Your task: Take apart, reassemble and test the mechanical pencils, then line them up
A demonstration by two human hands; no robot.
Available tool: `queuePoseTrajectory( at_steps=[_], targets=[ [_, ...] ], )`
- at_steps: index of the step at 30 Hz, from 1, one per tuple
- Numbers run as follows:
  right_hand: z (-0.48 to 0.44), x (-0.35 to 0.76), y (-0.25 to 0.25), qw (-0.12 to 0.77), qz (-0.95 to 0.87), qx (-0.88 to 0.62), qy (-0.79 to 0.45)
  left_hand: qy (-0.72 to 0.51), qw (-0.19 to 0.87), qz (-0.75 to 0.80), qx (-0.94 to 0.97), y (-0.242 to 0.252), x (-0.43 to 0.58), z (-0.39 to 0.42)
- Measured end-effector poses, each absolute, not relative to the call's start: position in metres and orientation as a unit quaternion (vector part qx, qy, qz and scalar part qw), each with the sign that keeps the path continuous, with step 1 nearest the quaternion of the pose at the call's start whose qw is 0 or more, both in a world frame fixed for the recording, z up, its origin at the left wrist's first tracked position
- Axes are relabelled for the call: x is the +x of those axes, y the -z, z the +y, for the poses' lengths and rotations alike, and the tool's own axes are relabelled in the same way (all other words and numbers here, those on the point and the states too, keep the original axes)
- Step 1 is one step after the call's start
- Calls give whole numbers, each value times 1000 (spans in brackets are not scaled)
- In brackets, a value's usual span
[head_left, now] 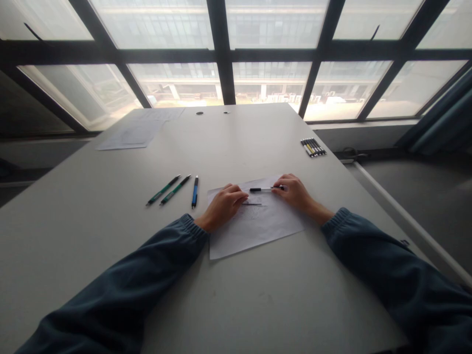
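Note:
A white sheet of paper (254, 228) lies on the grey table (228, 305) in front of me. My right hand (295, 192) is closed on one end of a pen (262, 189) that lies level above the sheet. My left hand (224, 206) rests on the sheet with its fingers curled, fingertips close to the pen's black end. A thin dark rod or refill (253, 204) lies on the paper just beside the left fingertips; whether the hand grips it I cannot make out. Both arms wear dark blue sleeves.
Two green pens (169, 190) and a blue pen (194, 191) lie left of the sheet. A small row of pens (313, 147) sits near the table's right edge. More paper sheets (136, 130) lie at the far left by the windows. Two cable holes (199, 113) mark the far end.

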State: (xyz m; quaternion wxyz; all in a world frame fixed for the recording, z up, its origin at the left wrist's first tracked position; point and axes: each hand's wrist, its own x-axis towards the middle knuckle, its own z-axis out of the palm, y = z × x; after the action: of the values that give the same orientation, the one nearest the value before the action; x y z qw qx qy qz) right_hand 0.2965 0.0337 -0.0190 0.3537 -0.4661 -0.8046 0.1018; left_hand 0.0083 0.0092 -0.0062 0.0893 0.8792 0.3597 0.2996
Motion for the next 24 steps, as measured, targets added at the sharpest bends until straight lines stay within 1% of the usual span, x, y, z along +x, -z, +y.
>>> queuePoseTrajectory(
  at_steps=[3,8,14,24],
  targets=[
    [35,298,22,346,-807,-469,-89,-307,85,366,875,6,8,10],
    [35,300,25,338,-807,-479,-76,-343,83,426,833,3,4,13],
    [32,301,24,361,-793,-487,-65,-349,81,420,834,8,-2,18],
    [33,303,25,390,-774,-493,-77,-328,129,461,815,8,0,15]
  ],
)
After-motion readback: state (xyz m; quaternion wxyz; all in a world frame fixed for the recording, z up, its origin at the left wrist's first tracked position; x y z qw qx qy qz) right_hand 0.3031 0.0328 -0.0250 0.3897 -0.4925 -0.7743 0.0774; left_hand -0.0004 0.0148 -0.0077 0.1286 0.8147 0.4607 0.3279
